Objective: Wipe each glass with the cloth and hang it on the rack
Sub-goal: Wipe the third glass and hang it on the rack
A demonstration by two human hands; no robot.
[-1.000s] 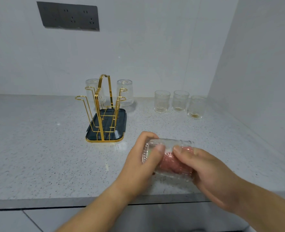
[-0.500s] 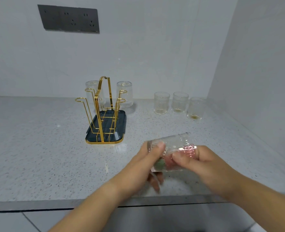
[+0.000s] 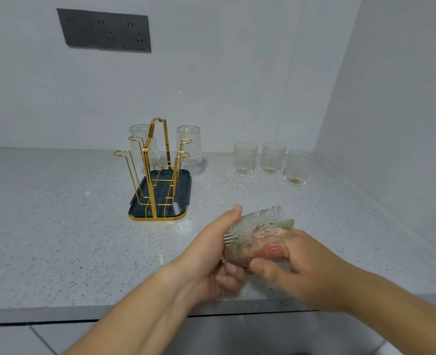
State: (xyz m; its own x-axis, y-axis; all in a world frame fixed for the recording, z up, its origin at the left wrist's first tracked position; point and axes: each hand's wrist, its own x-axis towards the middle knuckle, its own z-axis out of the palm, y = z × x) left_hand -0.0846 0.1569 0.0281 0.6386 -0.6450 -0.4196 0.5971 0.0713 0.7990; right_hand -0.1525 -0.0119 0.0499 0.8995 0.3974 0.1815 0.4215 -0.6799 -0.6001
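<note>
The left hand gripped the ribbed glass near its base, thumb on top and fingers curled beneath. It held the glass on its side above the front of the speckled surface. The right hand sat at the mouth of the glass, its fingers closed on the pink and green cloth stuffed inside. Blur made it hard to tell how deep they reached.

Behind and to the left of the hands stood the gold wire rack on its dark tray. The left hung glass and the right hung glass sat upside down on the far pegs, one on each side of the handle. To the right of the rack, near the corner, a row of three glasses stood upright on the surface. A dark socket panel was set in the back wall.
</note>
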